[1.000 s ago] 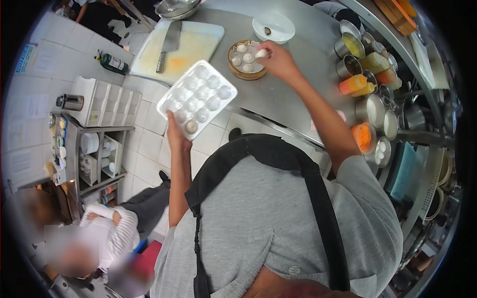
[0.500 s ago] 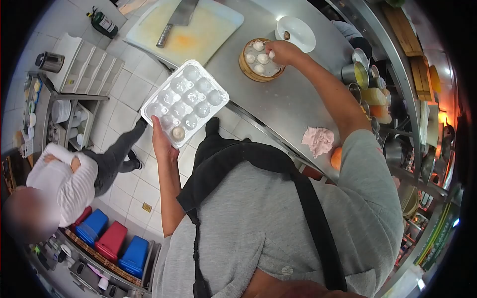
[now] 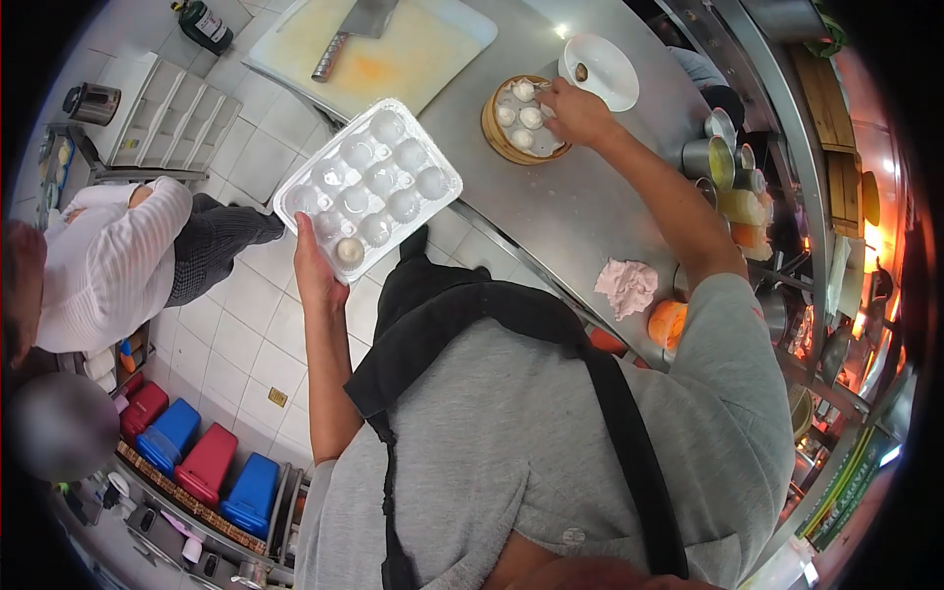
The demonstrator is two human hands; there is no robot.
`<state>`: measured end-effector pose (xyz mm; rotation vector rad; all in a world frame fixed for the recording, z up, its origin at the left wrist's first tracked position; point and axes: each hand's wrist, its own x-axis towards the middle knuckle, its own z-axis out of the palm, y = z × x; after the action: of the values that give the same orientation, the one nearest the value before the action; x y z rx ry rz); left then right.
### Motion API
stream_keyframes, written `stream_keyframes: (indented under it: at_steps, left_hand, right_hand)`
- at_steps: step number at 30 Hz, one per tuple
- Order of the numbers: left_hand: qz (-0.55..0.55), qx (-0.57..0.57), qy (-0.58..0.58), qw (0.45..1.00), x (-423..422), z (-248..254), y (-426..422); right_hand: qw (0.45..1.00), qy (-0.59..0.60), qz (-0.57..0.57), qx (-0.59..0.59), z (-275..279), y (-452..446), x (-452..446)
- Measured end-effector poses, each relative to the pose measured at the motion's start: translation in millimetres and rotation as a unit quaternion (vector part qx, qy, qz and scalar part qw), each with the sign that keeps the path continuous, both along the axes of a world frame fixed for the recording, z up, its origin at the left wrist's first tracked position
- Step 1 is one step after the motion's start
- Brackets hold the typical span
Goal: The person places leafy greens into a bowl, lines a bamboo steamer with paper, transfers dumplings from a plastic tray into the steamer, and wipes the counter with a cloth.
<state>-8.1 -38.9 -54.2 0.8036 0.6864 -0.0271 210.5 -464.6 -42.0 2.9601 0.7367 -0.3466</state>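
My left hand (image 3: pixel 317 270) is closed on the near edge of a clear plastic tray (image 3: pixel 354 147) with rows of round hollows. One white dumpling (image 3: pixel 349 252) sits in the hollow nearest my thumb; the other hollows hold nothing visible. On the steel counter stands a round bamboo steamer (image 3: pixel 497 145) with several white dumplings (image 3: pixel 531 118) inside. My right hand (image 3: pixel 578 113) reaches over the steamer's right side, fingers pinched on a dumpling (image 3: pixel 548 111) that they partly cover. Just beyond that hand is a white bowl (image 3: pixel 615 71) with a small brown object in it.
A cleaver (image 3: pixel 366 20) lies on a white cutting board (image 3: pixel 433 49). A crumpled pink cloth (image 3: pixel 629 285) and an orange container (image 3: pixel 668 324) rest near my right elbow. Metal pots (image 3: pixel 706 160) line the counter's far right. A person in white (image 3: pixel 128 261) stands at left.
My right hand has lowered a dumpling toward the steamer's right side. The tray in my left hand has shifted slightly up. The person at left has moved, now upright nearer the shelves.
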Motion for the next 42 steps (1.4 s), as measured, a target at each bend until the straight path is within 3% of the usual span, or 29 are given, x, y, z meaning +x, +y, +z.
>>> stream_keyframes:
  at_steps: [10, 13, 17, 19, 21, 24, 28, 30, 32, 37, 39, 42]
  left_hand:
    - [-0.027, 0.008, 0.001, 1.000, 10.1, 4.1, 0.5]
    - [-0.034, 0.025, -0.012, 0.999, 9.6, 9.1, -0.4]
    - [-0.042, 0.079, 0.000, 0.996, 21.7, 22.9, -27.1]
    - [-0.064, 0.057, -0.012, 0.996, 30.8, 29.1, -45.0]
    - [-0.086, 0.045, -0.022, 0.995, 38.1, 42.8, -54.1]
    - [-0.111, 0.005, -0.060, 0.992, 43.5, 53.7, -64.0]
    - [-0.144, 0.061, -0.101, 0.983, 42.1, 58.9, -76.9]
    - [-0.172, 0.080, -0.104, 0.976, 31.7, 64.9, -86.7]
    - [-0.244, 0.100, -0.011, 0.965, 19.3, 68.5, -96.5]
    - [-0.171, 0.148, -0.041, 0.973, 22.6, 50.5, -107.6]
    - [-0.152, 0.219, -0.078, 0.961, 25.8, 47.5, -106.5]
    - [-0.074, 0.210, -0.108, 0.969, 28.8, 66.3, -114.0]
  right_hand:
    - [1.000, -0.019, -0.018, -0.016, 2.6, 8.0, -11.4]
    - [0.985, -0.112, -0.077, 0.102, 35.7, 21.1, -27.3]
    - [0.955, -0.048, -0.101, 0.273, 109.1, 74.3, -78.5]
    - [0.933, 0.059, -0.043, 0.352, 130.0, 101.4, -113.2]
    - [0.939, -0.029, 0.159, 0.305, 129.6, 120.9, -141.1]
    - [0.939, -0.093, 0.236, 0.231, 114.1, 138.0, -160.6]
    - [0.945, -0.101, 0.198, 0.241, 111.0, 127.5, -156.8]
    - [0.914, -0.183, 0.205, 0.299, 117.2, 120.6, -154.5]
    - [0.914, -0.187, 0.213, 0.290, 113.6, 118.6, -154.5]
    - [0.913, -0.198, 0.220, 0.281, 122.4, 128.8, -163.0]
    - [0.912, -0.076, 0.118, 0.386, 135.0, 140.3, -170.0]
    - [0.924, -0.041, 0.033, 0.378, 123.4, 165.6, -165.0]
